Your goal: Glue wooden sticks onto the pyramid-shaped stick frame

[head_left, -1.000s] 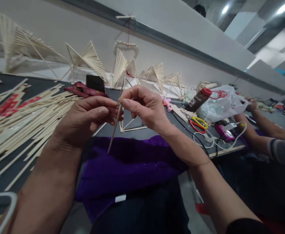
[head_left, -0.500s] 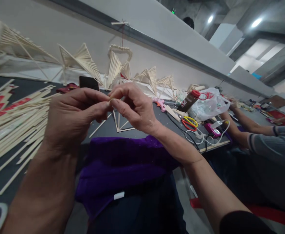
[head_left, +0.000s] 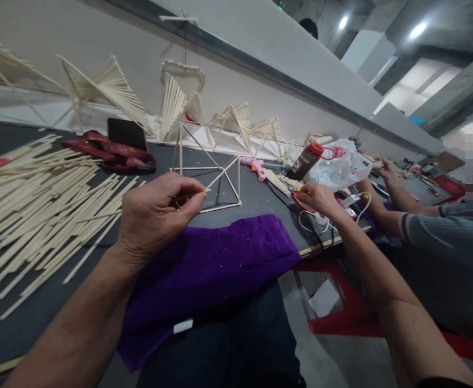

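My left hand (head_left: pixel 164 210) is closed in a pinch on a thin wooden stick (head_left: pixel 207 190), whose tip pokes out past the fingertips. Just beyond it, an open frame of wooden sticks (head_left: pixel 240 180) stands on the dark table (head_left: pixel 172 156). At the right, my right hand (head_left: pixel 319 197) has its fingers closed at the handles of the scissors (head_left: pixel 300 203), with red and yellow showing there. A pink glue gun (head_left: pixel 257 168) lies left of that hand. A purple cloth (head_left: pixel 228 253) covers my lap.
Many loose sticks (head_left: pixel 58 215) cover the left side. Behind are a red lanyard (head_left: pixel 111 153), a dark phone (head_left: pixel 127 133) and fanned stick models (head_left: pixel 232 124). A bottle (head_left: pixel 303 161), plastic bag (head_left: pixel 337 164) and white cable (head_left: pixel 368 202) lie right, beside another person's arms (head_left: pixel 382 207).
My hands have parted. The right one has moved right to the scissors, while the left keeps its pinch with a stick tip now visible. The view has shifted slightly.
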Tool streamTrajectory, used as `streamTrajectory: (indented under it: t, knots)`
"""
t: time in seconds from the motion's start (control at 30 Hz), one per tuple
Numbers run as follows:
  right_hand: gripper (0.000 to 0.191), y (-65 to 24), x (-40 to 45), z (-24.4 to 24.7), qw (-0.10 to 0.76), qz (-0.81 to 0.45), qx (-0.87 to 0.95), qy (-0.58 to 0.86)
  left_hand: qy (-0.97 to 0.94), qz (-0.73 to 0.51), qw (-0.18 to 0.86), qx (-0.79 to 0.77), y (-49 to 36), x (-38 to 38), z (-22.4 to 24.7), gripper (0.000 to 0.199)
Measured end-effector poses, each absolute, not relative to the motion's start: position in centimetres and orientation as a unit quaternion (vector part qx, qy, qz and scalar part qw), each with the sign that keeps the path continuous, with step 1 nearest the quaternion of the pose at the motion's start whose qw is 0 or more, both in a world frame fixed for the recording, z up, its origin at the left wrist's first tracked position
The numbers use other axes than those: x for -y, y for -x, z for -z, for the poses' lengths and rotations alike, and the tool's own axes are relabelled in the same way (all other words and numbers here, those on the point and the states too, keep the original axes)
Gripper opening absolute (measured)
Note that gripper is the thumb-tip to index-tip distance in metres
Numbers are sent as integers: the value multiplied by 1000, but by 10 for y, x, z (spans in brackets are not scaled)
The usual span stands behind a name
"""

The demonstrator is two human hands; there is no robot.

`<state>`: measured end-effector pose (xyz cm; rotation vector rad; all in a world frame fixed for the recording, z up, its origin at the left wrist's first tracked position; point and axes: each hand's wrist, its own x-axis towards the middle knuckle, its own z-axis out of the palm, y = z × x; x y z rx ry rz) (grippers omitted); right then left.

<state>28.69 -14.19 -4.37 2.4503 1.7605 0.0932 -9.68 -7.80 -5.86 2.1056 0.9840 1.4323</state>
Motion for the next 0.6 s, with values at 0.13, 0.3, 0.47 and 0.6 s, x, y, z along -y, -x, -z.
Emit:
streamTrajectory:
  t: [0.13,0.3,0.47,0.6]
  knots:
    - [32,-339,138,60,154,-2,-533,-832,-754,-512,170,-376,96,74,63,7]
    - [40,-340,120,71,176,9,-532,-828,-759,-503,150,-385,98,65,71,7]
    - [47,-335,111,70,165,-23,-501,-849,-756,-498,154,-396,101,61,73,9]
    - [59,-330,113,60,117,-75,-461,-877,-744,-511,167,-396,103,62,71,10]
